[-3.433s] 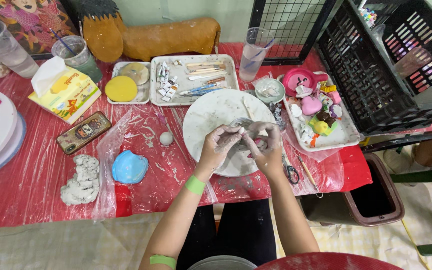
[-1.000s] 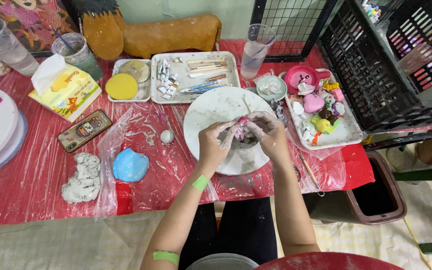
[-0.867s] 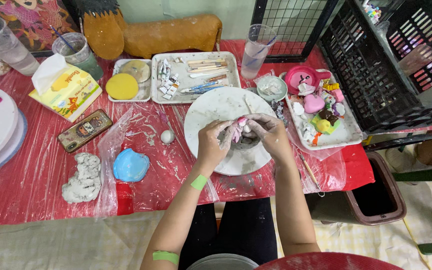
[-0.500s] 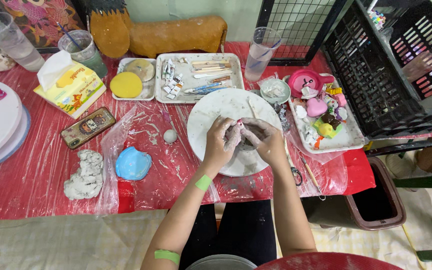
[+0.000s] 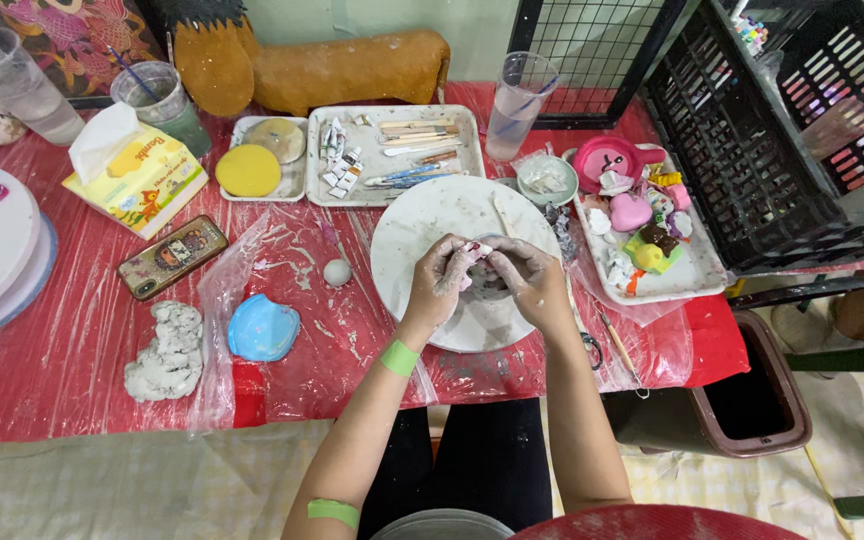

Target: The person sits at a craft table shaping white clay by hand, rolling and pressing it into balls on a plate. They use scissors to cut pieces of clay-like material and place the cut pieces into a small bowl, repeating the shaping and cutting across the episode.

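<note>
My left hand (image 5: 439, 281) and my right hand (image 5: 525, 277) are together over a round white board (image 5: 422, 220) on the red table. Between their clay-smeared fingers they pinch a small clay piece (image 5: 475, 249) with pink and white on it; most of it is hidden by the fingers. A green band wraps my left wrist.
A lump of grey clay (image 5: 165, 350), a blue clay shape (image 5: 263, 328), a small clay ball (image 5: 337, 272) and a phone (image 5: 172, 256) lie left. Trays of tools (image 5: 396, 152) and small clay figures (image 5: 645, 228) sit behind and right. A black crate (image 5: 782, 130) stands at right.
Both hands stayed over the white board, working the small piece and shifting slightly; the view moved a little.
</note>
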{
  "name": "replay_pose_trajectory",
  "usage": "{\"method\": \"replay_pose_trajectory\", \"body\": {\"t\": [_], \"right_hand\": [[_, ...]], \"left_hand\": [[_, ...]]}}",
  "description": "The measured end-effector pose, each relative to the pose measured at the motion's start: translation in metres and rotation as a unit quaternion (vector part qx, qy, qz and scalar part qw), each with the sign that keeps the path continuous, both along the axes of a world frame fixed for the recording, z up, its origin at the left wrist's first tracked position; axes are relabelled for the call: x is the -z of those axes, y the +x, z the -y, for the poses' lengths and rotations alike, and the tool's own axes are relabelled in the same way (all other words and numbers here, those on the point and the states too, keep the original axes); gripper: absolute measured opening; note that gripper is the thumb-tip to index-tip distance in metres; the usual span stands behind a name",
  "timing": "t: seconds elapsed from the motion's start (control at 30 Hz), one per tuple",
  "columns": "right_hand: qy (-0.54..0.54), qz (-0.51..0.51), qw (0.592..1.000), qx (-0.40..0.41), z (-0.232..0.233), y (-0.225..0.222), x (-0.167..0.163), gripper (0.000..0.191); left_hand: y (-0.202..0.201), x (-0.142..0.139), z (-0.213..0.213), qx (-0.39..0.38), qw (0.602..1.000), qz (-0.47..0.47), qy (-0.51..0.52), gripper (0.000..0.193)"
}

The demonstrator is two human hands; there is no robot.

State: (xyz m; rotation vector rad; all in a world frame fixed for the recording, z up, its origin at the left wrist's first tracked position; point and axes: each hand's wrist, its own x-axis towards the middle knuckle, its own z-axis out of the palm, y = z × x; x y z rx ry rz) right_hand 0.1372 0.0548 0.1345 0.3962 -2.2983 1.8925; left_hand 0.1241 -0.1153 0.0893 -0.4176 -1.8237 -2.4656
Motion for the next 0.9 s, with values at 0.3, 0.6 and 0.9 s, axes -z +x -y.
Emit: {"method": "replay_pose_trajectory", "body": {"t": [0.3,0.6,0.9], "right_hand": [[-0.117,0.048,0.991,-0.050,0.005,0.003,0.009,0.024],[-0.055,0.015,0.998,0.032,0.000,0.001,0.018,0.016],[-0.183,0.082,0.980,-0.021,-0.005,-0.001,0.024,0.015]], "left_hand": [[0.012,-0.023,-0.003,-0.116,0.985,-0.065,-0.109,0.016],[0.018,-0.037,0.010,-0.084,0.981,-0.100,-0.143,0.022],[0.013,-0.012,0.004,-0.047,0.990,-0.093,-0.092,0.015]]}}
